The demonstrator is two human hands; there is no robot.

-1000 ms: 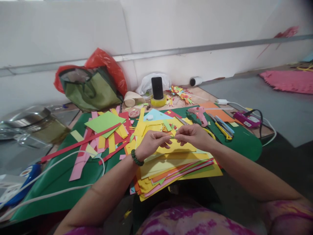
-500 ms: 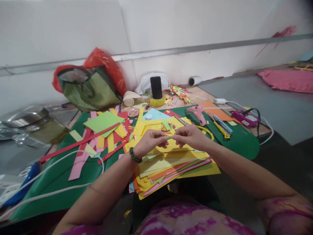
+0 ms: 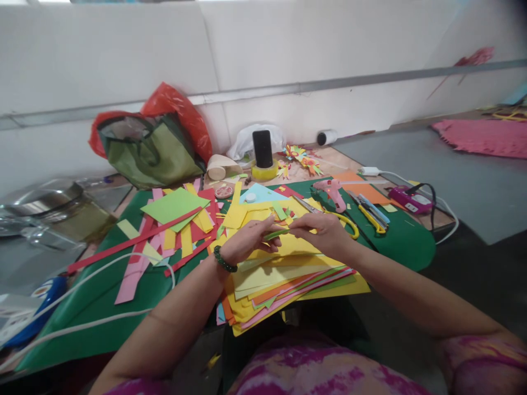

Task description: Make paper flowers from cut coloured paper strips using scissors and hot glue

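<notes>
Hiding part of scissors (image 3: 305, 204): right hand (image 3: 320, 230); glue gun (image 3: 336, 195) beyond.

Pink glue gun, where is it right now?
The pink glue gun lies right of centre in the head view, on the green mat beyond the right hand, between the scissors and the yellow cutter.

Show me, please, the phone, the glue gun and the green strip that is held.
Phone (image 3: 262, 149): head view, middle of its dark face.
Glue gun (image 3: 335, 191): head view, on its pink body.
Green strip (image 3: 276, 235): head view, near the middle of its visible length.
</notes>
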